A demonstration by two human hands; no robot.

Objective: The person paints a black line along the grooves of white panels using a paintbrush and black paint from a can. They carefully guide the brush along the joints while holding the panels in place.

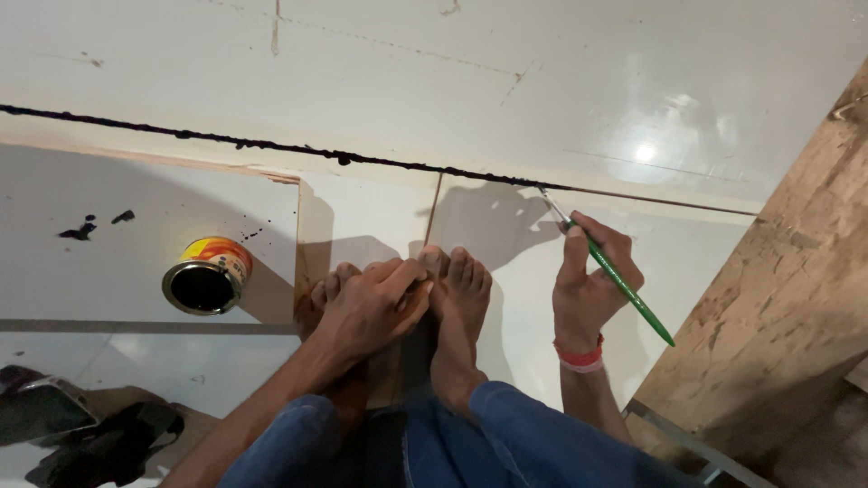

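Head view, looking straight down at white boards and bare feet. Right hand (592,289) pinching a thin green-handled brush (613,274) between thumb and fingers, closed around the shaft; red band (580,356) circling the wrist. Brush slanting from near right up to far left, its metal ferrule and tip (545,192) touching the black painted line (271,145) running left to right along the seam between the boards. Line looking thick and wet on the left stretch, thinning to a bare seam right of the brush tip.

Left hand (369,307) lying over the toes of the left foot (330,294), fingers curled loosely around them, gripping nothing else. Right foot (457,307) resting flat just beside it, toes pointing far. Blue jeans (533,443) showing at the near edge.

Small open tin (208,276) with a yellow and red label sitting on the white panel (136,226) left of the feet, well apart from the brush, dark paint filling it. Black drips (83,229) spotting the panel farther left. Dark cloth (104,447) lying at the near left corner. Rough wooden board (787,298) slanting along the right side.
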